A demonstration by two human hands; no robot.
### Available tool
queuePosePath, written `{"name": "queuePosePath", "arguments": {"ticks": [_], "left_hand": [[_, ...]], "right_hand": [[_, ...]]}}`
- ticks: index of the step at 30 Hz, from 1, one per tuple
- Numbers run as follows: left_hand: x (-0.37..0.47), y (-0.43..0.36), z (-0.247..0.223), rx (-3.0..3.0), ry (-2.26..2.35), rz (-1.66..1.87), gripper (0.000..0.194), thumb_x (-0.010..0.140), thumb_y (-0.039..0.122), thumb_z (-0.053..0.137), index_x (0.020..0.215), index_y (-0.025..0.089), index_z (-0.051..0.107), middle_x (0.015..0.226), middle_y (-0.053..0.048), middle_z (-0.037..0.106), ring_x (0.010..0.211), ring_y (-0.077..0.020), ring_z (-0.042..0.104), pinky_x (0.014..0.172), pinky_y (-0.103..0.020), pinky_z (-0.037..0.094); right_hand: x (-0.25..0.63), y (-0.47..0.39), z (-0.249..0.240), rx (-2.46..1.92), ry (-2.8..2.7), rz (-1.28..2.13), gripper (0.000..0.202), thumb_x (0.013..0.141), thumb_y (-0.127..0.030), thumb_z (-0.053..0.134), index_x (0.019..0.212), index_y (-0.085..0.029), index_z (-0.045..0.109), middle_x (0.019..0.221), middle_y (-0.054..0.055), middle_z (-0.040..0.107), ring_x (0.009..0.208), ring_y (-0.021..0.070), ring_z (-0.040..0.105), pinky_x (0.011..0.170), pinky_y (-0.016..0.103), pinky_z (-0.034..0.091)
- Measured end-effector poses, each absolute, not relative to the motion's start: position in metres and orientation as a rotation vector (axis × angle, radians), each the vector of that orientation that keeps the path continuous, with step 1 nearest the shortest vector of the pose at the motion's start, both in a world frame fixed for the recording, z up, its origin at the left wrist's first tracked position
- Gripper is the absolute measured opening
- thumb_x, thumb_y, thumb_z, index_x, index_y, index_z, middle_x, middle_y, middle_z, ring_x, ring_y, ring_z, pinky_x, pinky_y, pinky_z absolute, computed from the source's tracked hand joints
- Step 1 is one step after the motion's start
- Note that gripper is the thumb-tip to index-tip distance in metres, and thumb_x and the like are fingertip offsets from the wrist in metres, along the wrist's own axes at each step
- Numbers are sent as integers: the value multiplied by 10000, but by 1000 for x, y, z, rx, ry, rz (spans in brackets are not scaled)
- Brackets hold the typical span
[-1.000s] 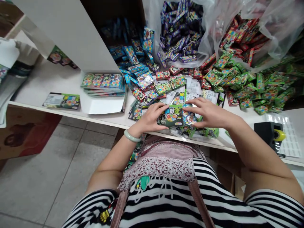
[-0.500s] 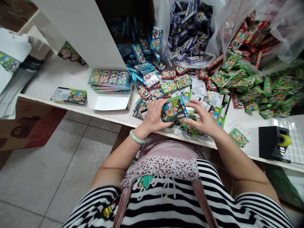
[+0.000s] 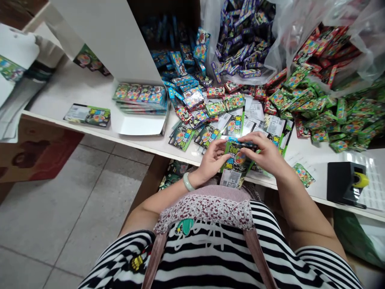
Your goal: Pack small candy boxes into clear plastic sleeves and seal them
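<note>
Between my two hands, at the front edge of the table, is a black-and-green printed candy sleeve (image 3: pixel 239 158), with a white label panel pointing down towards my apron. A bit of blue shows along its upper edge. My left hand (image 3: pixel 212 160) pinches its left side, thumb on the printed face. My right hand (image 3: pixel 260 152) grips the upper right part, fingers over the top edge and thumb in front. More flat printed sleeves (image 3: pixel 182 135) lie beyond my hands, with small red, green and purple candy boxes (image 3: pixel 215 107) just behind them.
To the left stands an open white carton (image 3: pixel 141 126) holding stacked packs, with a flat sleeve (image 3: pixel 87 115) beside it. Blue boxes (image 3: pixel 179 64), a bag of purple boxes (image 3: pixel 240 52) and red and green heaps (image 3: pixel 309 100) line the back. A tape dispenser (image 3: pixel 344 182) sits right.
The sleeve has turned upright and come down closer to my body, its label panel now showing. My left hand moved right and down; my right hand has closed on the sleeve.
</note>
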State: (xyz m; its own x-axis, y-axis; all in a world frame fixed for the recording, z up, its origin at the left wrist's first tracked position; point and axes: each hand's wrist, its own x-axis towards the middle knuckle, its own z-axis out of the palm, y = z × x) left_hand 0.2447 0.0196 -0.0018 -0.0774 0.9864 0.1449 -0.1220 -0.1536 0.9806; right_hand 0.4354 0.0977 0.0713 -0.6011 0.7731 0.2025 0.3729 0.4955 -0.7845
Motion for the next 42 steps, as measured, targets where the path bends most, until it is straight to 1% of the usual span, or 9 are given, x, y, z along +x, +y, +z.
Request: {"name": "queuePosePath", "arguments": {"ticks": [5,9,14,19,26,32,35,38,42], "left_hand": [[242,4,-15,1162,1110,1366,539,857,319,738,1336,302,491,1002,-1,618,901,-109,655,777,-217,557],[237,1,-22,1212,1072,1320,574,879,336,711,1399,343,468,1018,0,610,872,-108,650,783,-241,573],[229,10,-18,1294,1039,1271,619,900,356,683,1457,360,414,1106,-30,614,898,-138,654,783,-300,601],[220,20,-3,1378,957,1173,625,895,334,690,1447,365,400,1145,-43,617,960,-169,671,811,-321,607],[215,22,5,1504,933,1040,511,884,330,697,1345,285,480,1188,-60,614,934,-158,654,827,-315,579],[214,12,6,1540,938,985,427,883,340,694,1269,271,523,1059,-29,642,880,-158,654,806,-314,562],[215,9,4,1559,959,990,420,881,321,692,1264,277,524,1043,-24,634,845,-149,651,777,-304,568],[215,9,1,1577,940,1027,432,885,292,686,1280,284,511,1103,-39,626,867,-144,654,785,-297,581],[213,11,-4,1528,946,1089,455,884,267,689,1294,286,494,1127,-49,626,894,-138,660,774,-270,591]], "right_hand": [[437,95,59,-918,-2231,1118,223,877,-260,686,1097,-286,714,1045,47,629,1026,220,629,921,408,534],[437,95,53,-927,-2270,1159,207,858,-288,713,1064,-280,720,1047,53,638,1023,230,634,923,416,529],[435,89,52,-956,-2177,1065,302,874,-323,721,1173,-298,686,1005,40,671,912,214,643,815,380,543],[437,87,57,-986,-2178,1000,335,881,-309,725,1212,-308,675,977,27,672,836,193,634,749,347,522],[445,86,54,-951,-2221,1067,190,896,-316,692,1081,-278,720,942,36,697,871,206,655,760,346,531],[446,77,47,-926,-2242,1114,147,913,-305,665,1045,-283,725,943,35,692,893,208,659,821,371,532],[447,72,44,-934,-2229,1126,153,914,-310,663,1053,-290,723,941,31,691,903,209,659,837,382,533],[449,64,37,-990,-2135,1040,181,909,-313,670,1085,-297,704,994,36,690,941,213,656,836,382,540],[448,46,17,-1098,-1803,992,318,872,-317,698,1174,-304,599,1114,38,656,860,181,659,738,332,557]]}}
